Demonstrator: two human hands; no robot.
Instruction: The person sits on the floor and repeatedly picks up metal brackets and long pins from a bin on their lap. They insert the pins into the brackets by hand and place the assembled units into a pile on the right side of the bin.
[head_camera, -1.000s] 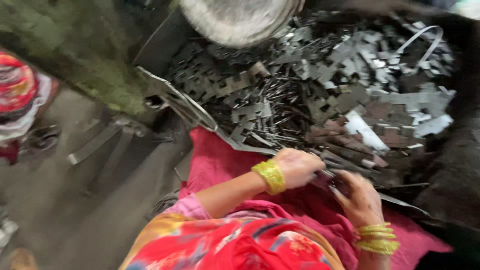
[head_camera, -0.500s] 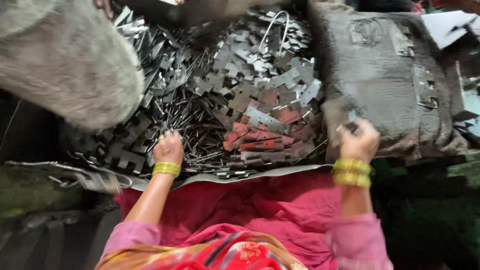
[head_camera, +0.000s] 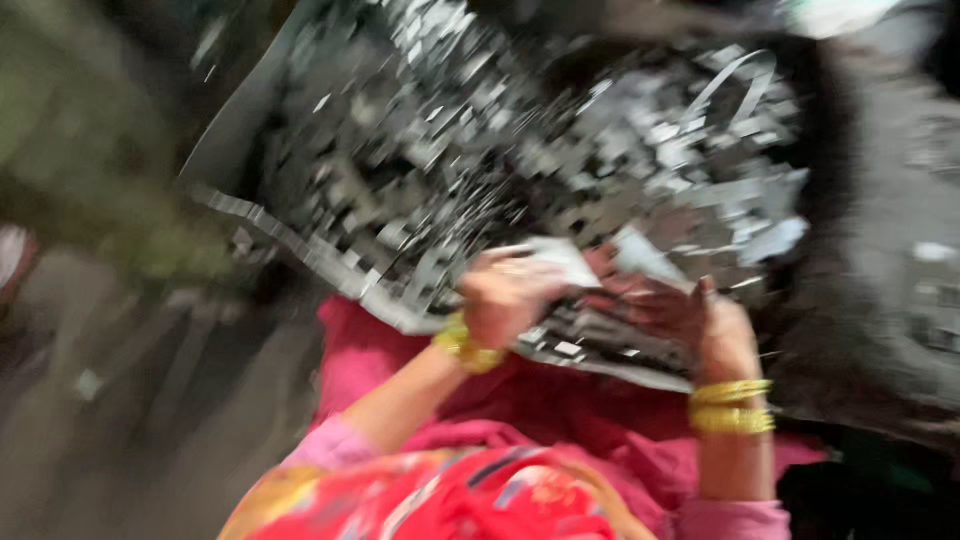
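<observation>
One heap of flat metal stampings (head_camera: 560, 160), too many and too blurred to count, lies just beyond both hands. The left hand (head_camera: 505, 295) and right hand (head_camera: 690, 315) together pinch pale pieces (head_camera: 590, 262) between them; how tightly, I cannot tell. Half a second ago the two hands were well apart. Two yellow bangle stacks (head_camera: 730, 405) show.

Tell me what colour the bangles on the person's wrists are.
Yellow-gold: the bangles on the right wrist show best in the head view, though the picture is blurred.

Sheet-metal tray (head_camera: 262, 225) heaped with small metal pieces (head_camera: 520, 150)
</observation>
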